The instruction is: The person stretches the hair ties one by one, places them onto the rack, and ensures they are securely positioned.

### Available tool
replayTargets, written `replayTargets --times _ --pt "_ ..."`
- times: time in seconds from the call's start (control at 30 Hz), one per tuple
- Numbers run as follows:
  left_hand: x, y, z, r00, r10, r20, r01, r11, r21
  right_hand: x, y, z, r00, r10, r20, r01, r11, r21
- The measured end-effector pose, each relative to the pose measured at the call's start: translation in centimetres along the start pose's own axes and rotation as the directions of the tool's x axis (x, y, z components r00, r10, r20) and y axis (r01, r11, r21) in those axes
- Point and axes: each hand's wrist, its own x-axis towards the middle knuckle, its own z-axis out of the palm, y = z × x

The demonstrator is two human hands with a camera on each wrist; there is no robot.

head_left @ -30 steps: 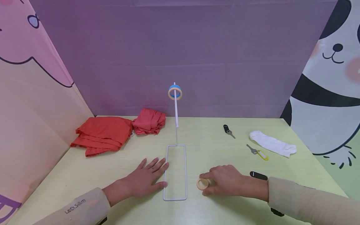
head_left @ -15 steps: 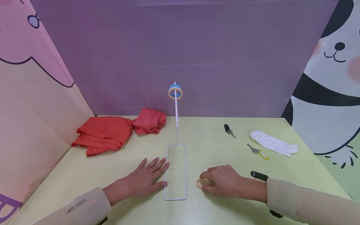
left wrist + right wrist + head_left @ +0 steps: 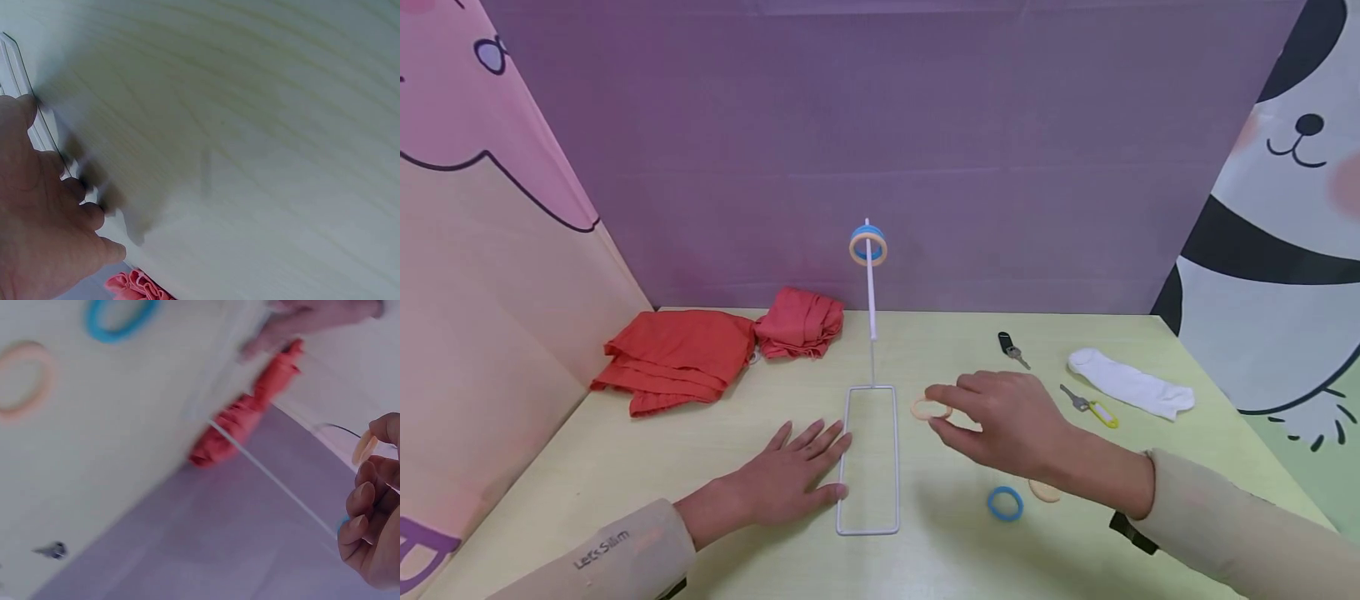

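Note:
A white wire stand (image 3: 868,457) has a rectangular base flat on the yellow-green table and an upright rod (image 3: 870,287) carrying a blue and a beige ring (image 3: 868,247) at its top. My left hand (image 3: 790,475) lies flat with straight fingers, pressing the base's left edge (image 3: 37,125). My right hand (image 3: 1000,421) is raised above the table to the right of the base and pinches a beige ring (image 3: 930,409) (image 3: 364,449) in its fingertips. A blue ring (image 3: 1004,503) (image 3: 119,315) and another beige ring (image 3: 1045,491) (image 3: 22,378) lie on the table under that wrist.
Two red cloths (image 3: 673,357) (image 3: 797,322) lie at the back left. At the right are a black-headed key (image 3: 1011,347), a key with a yellow tag (image 3: 1090,407) and a white sock (image 3: 1127,382). Purple and cartoon-printed panels wall the table on three sides.
My right hand rose from the table with the beige ring and moved away toward the rod, uncovering a blue and a beige ring. The left hand stayed put.

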Motion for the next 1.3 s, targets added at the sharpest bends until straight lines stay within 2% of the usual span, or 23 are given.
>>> replayTargets --times 0.13,0.33,0.5,0.7,0.87,1.07,1.3 --pt "0.0 0.0 0.0 1.0 -0.001 -0.002 0.001 1.0 -0.006 2.9 -0.7 -2.9 0.988 -0.065 -0.141 0.059 0.997 -0.044" --pt "-0.1 0.1 -0.1 1.0 -0.001 -0.008 0.001 1.0 -0.006 6.1 -2.8 -6.5 0.934 -0.162 -0.319 0.135 0.985 -0.106" --pt "0.0 0.2 -0.2 1.0 -0.005 -0.003 0.005 1.0 -0.004 7.8 -4.0 -8.2 0.903 -0.198 -0.382 0.175 0.98 -0.096" --pt "-0.1 0.1 -0.2 1.0 -0.006 0.001 0.006 1.0 -0.005 9.2 -4.0 -7.5 0.883 -0.235 -0.407 0.191 0.971 -0.145" --pt "0.0 0.1 -0.1 1.0 -0.003 0.006 0.003 1.0 -0.015 9.7 -3.1 -6.2 0.895 -0.244 -0.373 0.171 0.961 -0.218" --pt "0.0 -0.1 0.0 1.0 -0.001 0.01 0.001 1.0 -0.01 10.4 -1.9 -4.9 0.92 -0.216 -0.327 0.126 0.953 -0.277" --pt "0.0 -0.1 0.0 1.0 0.003 0.002 -0.003 1.0 -0.019 11.3 0.0 -3.1 0.925 -0.2 -0.323 0.095 0.945 -0.312"
